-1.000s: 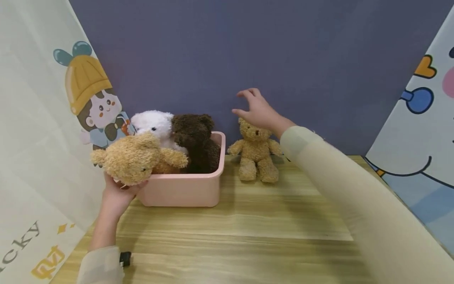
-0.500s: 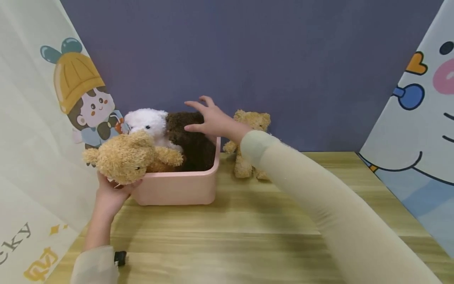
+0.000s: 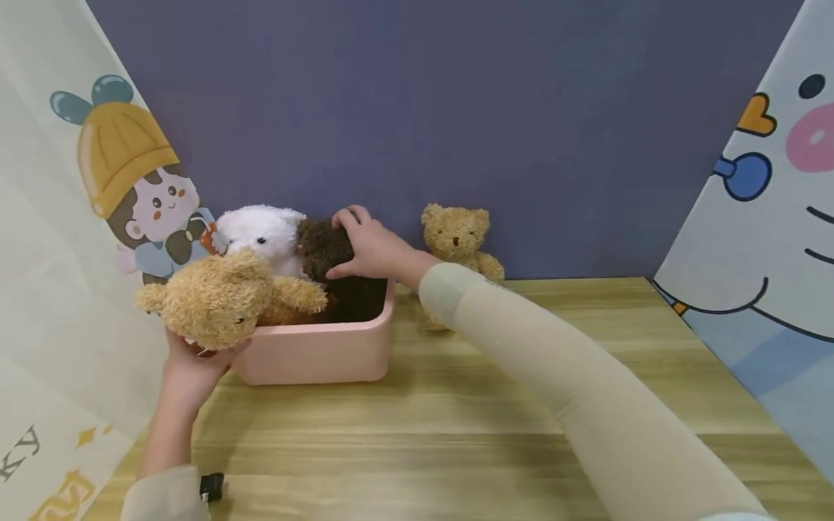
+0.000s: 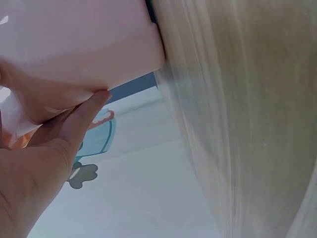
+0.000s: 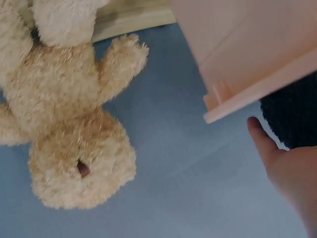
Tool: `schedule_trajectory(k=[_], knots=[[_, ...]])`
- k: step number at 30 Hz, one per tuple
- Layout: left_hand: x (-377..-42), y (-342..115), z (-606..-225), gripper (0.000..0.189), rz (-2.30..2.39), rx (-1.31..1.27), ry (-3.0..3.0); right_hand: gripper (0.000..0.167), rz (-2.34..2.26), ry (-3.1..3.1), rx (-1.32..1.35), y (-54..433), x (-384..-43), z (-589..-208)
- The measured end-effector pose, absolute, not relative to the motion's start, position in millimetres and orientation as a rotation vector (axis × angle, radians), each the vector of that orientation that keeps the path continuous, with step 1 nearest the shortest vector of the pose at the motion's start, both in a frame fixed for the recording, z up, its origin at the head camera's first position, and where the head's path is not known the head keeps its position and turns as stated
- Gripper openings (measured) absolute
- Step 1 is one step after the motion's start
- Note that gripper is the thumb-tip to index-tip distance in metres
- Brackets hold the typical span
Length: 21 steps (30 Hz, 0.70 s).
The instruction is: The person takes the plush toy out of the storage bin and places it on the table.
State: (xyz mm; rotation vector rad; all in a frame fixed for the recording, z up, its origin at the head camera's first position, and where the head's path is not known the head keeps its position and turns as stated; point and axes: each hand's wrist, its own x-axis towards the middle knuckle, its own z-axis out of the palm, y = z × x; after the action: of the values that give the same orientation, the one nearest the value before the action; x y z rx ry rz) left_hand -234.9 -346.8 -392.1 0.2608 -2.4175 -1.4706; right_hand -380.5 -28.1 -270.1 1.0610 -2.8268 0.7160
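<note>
Three bears [image 3: 218, 297] in bin [image 3: 313, 354], left grip [image 3: 192, 370] pinching it, right grip [image 3: 373, 250] around brown bear [image 3: 323, 250]

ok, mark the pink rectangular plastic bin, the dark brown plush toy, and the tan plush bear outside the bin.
Pink rectangular plastic bin [image 3: 313, 358]: head view, outer front wall.
Dark brown plush toy [image 3: 322, 250]: head view, its head.
Tan plush bear [image 5: 64, 94]: right wrist view, chest.

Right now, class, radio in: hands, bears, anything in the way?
Left hand gripping pink bin. Right hand at brown bear, grip unclear. Tan bear overhanging rim, partly hiding left hand.
</note>
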Motion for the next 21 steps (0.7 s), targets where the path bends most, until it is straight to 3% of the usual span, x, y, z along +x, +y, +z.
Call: schedule_trajectory(k=[7,21], knots=[[-234.2,-347.1,-390.2,0.114,-1.473,0.233,-2.422,0.065,0.85,-2.751,1.092,-31.4,-369.3,-277.6],[-231.3,-348.1,-393.5,0.111,-1.403,0.247,-2.434,0.074,1.38,-2.618,0.77,16.1,-342.2,-240.0]])
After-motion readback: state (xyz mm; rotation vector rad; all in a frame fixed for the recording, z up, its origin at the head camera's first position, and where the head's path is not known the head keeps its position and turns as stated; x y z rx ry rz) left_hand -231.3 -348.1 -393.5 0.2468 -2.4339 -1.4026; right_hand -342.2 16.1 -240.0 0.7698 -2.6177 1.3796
